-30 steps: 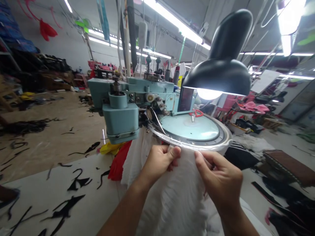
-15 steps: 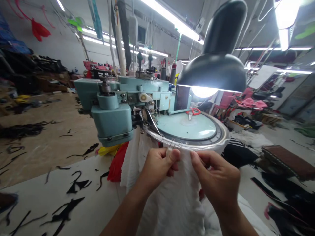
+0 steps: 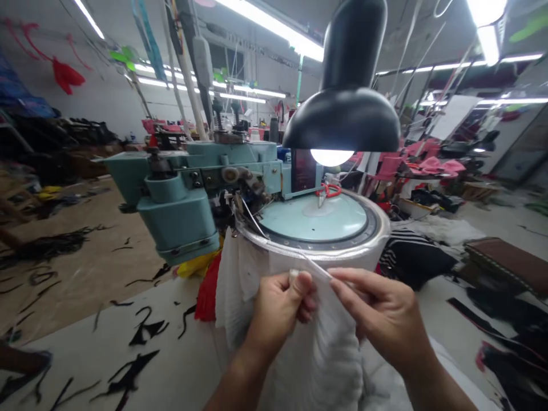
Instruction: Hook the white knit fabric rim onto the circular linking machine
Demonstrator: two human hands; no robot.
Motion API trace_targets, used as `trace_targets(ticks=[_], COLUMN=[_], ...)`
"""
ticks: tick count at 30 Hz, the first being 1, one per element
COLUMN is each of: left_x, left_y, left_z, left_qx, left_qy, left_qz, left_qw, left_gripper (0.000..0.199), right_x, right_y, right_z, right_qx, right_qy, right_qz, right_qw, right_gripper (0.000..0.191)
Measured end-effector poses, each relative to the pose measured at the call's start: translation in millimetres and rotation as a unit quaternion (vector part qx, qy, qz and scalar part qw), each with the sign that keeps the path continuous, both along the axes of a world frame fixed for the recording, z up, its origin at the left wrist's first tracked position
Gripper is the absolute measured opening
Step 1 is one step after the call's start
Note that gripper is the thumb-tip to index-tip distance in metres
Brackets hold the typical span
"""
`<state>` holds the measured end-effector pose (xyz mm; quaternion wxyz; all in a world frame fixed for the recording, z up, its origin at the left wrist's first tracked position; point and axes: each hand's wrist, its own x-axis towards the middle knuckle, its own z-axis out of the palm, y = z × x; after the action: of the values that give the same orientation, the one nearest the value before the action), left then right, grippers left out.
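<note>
In front of me stands a pale green dial linking machine (image 3: pixel 180 214) with a round plate (image 3: pixel 308 220) ringed by fine metal points (image 3: pixel 359 255). White knitted fabric (image 3: pixel 329 348) hangs from the ring's near side. My left hand (image 3: pixel 282 308) is closed, thumb against forefinger, on the white fabric just below the ring. To its right, my right hand (image 3: pixel 381 314) pinches the fabric's edge, which stretches in a taut line up and left to the points. Red-handled scissors (image 3: pixel 327 193) rest on the round plate.
A black lamp (image 3: pixel 342 120) shines low over the plate. Black fabric scraps (image 3: pixel 128 368) litter the floor at left. A brown padded bench (image 3: pixel 509 262) and black striped cloth (image 3: pixel 415 251) are at right. A person's foot (image 3: pixel 25 362) shows at the left edge.
My right hand has drawn the fabric's edge out slightly down and right from the ring. The left hand sits a little lower, still closed. The whole view has shifted slightly.
</note>
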<state>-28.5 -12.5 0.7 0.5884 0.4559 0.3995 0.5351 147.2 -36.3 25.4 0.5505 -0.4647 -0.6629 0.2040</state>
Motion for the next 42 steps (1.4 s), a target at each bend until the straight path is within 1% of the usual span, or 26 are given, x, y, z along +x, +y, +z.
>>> trace_targets(ticks=[1,2,5,7,9,10,11,12,13,14,15,16,19,21,22,25,28,33,35,37,38,39,40,41,42], left_x=[2.5,4.5,8.8,10.7,12.0,12.5,12.8,13.2,13.7,14.4,15.5,16.8,20.6,21.3,20.8,17.7,17.2,27.6,32.2,34.7,35.0,34.7,34.0,33.3,32.8], left_y=[-0.3,-0.1,2.3,4.8,8.2,10.1,11.6,12.5,12.6,11.7,9.8,7.2,-1.0,-3.5,-3.5,-1.5,-2.8,-6.6,-4.1,0.9,3.8,6.4,8.5,9.8,10.0], left_z=[-1.2,-1.8,0.5,3.4,5.4,5.8,5.9,5.6,5.2,4.6,3.9,3.1,0.6,-0.5,-0.6,1.0,3.3,3.5,3.2,3.2,3.3,3.5,3.7,4.0,4.4], left_qx=[0.002,0.006,0.010,0.011,0.008,0.004,-0.001,-0.007,-0.014,-0.018,-0.019,-0.019,-0.013,-0.007,-0.005,0.002,-0.002,0.006,0.010,0.014,0.012,0.005,-0.004,-0.013,-0.019], left_qy=[-0.002,-0.001,0.014,0.026,0.036,0.040,0.042,0.044,0.043,0.038,0.031,0.023,-0.002,-0.008,-0.006,0.023,0.027,0.010,0.008,0.008,0.009,0.010,0.012,0.015,0.018], left_qz=[0.009,0.020,0.035,0.030,0.031,0.035,0.038,0.036,0.030,0.027,0.025,0.027,0.049,0.064,0.071,0.087,0.086,0.073,0.070,0.066,0.068,0.070,0.069,0.063,0.055], left_qw=[1.000,1.000,0.999,0.999,0.999,0.999,0.998,0.998,0.999,0.999,0.999,0.999,0.999,0.998,0.997,0.996,0.996,0.997,0.997,0.998,0.998,0.997,0.998,0.998,0.998], left_gripper=[0.061,0.061,0.059,0.059,0.061,0.061,0.062,0.063,0.063,0.063,0.063,0.062,0.059,0.059,0.059,0.063,0.063,0.062,0.063,0.064,0.064,0.065,0.065,0.065,0.064], right_x=[-6.0,-11.2,-17.1,-9.4,7.9,18.8,29.7,39.3,46.4,50.0,49.8,46.1,23.7,11.5,8.2,7.6,8.3,-4.0,-4.0,6.0,14.5,24.4,34.4,43.0,49.1], right_y=[3.1,6.1,12.5,13.9,12.6,11.1,9.1,7.1,5.3,4.1,3.9,4.7,11.6,16.8,18.7,21.7,22.4,22.7,22.8,22.0,20.9,19.3,17.4,15.2,13.1], right_z=[5.4,9.8,14.3,8.7,-3.2,-10.3,-17.2,-23.0,-27.0,-28.6,-27.7,-24.4,-6.5,4.6,8.1,10.3,7.6,9.3,5.7,-5.2,-12.9,-20.9,-28.4,-34.2,-37.6], right_qx=[0.032,0.054,0.081,0.075,0.030,-0.017,-0.075,-0.133,-0.183,-0.211,-0.215,-0.196,-0.067,0.005,0.029,0.065,0.074,0.103,0.109,0.091,0.062,0.016,-0.042,-0.105,-0.158], right_qy=[-0.005,-0.002,-0.002,-0.009,-0.016,-0.009,0.009,0.042,0.083,0.121,0.140,0.135,0.041,0.000,-0.004,0.004,0.000,-0.005,-0.014,-0.019,-0.016,-0.004,0.024,0.067,0.111], right_qz=[-0.019,-0.038,-0.081,-0.096,-0.112,-0.105,-0.078,-0.033,0.021,0.069,0.101,0.115,0.109,0.105,0.092,0.034,0.017,-0.031,-0.062,-0.098,-0.108,-0.103,-0.078,-0.037,0.012], right_qw=[0.999,0.998,0.993,0.993,0.993,0.994,0.994,0.990,0.979,0.967,0.961,0.964,0.991,0.994,0.995,0.997,0.997,0.994,0.992,0.991,0.992,0.995,0.996,0.992,0.981], right_gripper=[0.015,0.014,0.019,0.020,0.020,0.021,0.023,0.026,0.028,0.028,0.027,0.025,0.023,0.014,0.013,0.013,0.010,0.011,0.015,0.019,0.021,0.024,0.027,0.029,0.031])
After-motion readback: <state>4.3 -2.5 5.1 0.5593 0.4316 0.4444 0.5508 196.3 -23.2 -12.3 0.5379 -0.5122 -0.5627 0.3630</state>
